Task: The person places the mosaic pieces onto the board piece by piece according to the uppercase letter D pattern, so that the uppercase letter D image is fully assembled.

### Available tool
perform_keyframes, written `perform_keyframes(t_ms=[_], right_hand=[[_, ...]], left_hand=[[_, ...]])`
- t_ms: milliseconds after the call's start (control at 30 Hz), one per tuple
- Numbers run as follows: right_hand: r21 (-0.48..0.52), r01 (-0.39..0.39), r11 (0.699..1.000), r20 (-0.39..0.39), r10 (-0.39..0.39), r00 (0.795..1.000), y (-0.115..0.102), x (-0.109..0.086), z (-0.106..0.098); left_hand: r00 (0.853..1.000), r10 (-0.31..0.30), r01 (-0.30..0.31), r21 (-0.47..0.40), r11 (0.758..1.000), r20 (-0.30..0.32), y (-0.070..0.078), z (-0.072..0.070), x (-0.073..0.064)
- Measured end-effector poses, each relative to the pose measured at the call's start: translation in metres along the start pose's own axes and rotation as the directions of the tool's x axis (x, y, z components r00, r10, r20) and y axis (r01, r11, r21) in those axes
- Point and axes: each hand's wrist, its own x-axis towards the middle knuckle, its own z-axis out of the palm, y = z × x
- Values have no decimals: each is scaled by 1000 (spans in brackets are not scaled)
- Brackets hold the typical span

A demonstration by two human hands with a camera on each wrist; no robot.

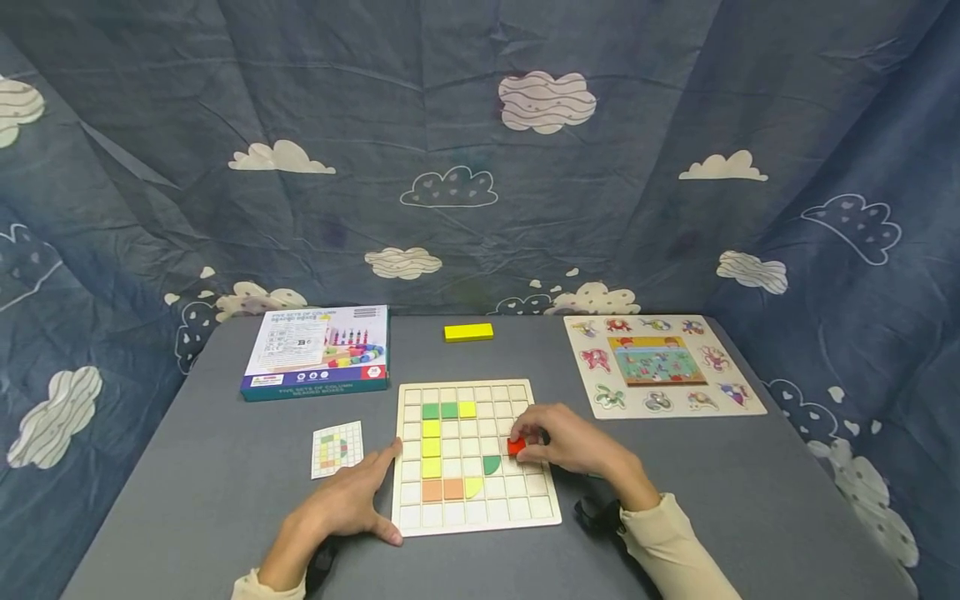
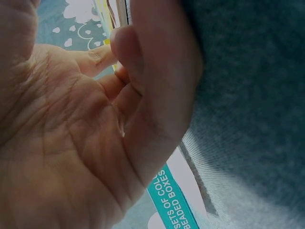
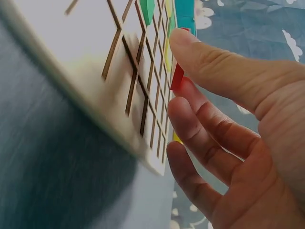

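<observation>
A wooden grid board [image 1: 476,523] lies on the table, with green, yellow and orange tiles set in some of its squares. Between the thumb and fingers of my right hand [image 1: 566,437] is a red tile [image 1: 516,447], pinched over the board's right side; the right wrist view shows the red tile [image 3: 177,76] edge-on. My left hand [image 1: 347,500] is spread along the board's left edge, its thumb near the lower left corner. In the left wrist view its palm and bent fingers hide most of the board. A green quarter-round tile [image 1: 491,464] and a yellow quarter-round tile [image 1: 473,487] sit on the board.
Left of the board lies a small pattern card [image 1: 336,450]. A boxed bead set [image 1: 318,354] stands behind it at the back left. At the back middle is a yellow block [image 1: 468,332]; a picture puzzle board [image 1: 663,367] occupies the back right.
</observation>
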Motion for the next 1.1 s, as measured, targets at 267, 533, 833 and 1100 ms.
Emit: perform_keyframes(t_ms=[267,533,833,1100], right_hand=[[5,18,1000,10,-18,1000,-5,18,11],[-76,28,997,-5,-29,1000,-9,26,18],[-46,1,999,-29,-2,1000,-11,33,23],[-27,-60,998,-46,59,997,-13,35,25]], left_hand=[[1000,2,-2,0,1000,-2,1,1,1],[1000,8,-8,-3,1000,3,0,2,1],[1000,4,-4,1,1000,-6,-1,3,2],[1000,-7,7,-2,1000,-1,0,2,2]])
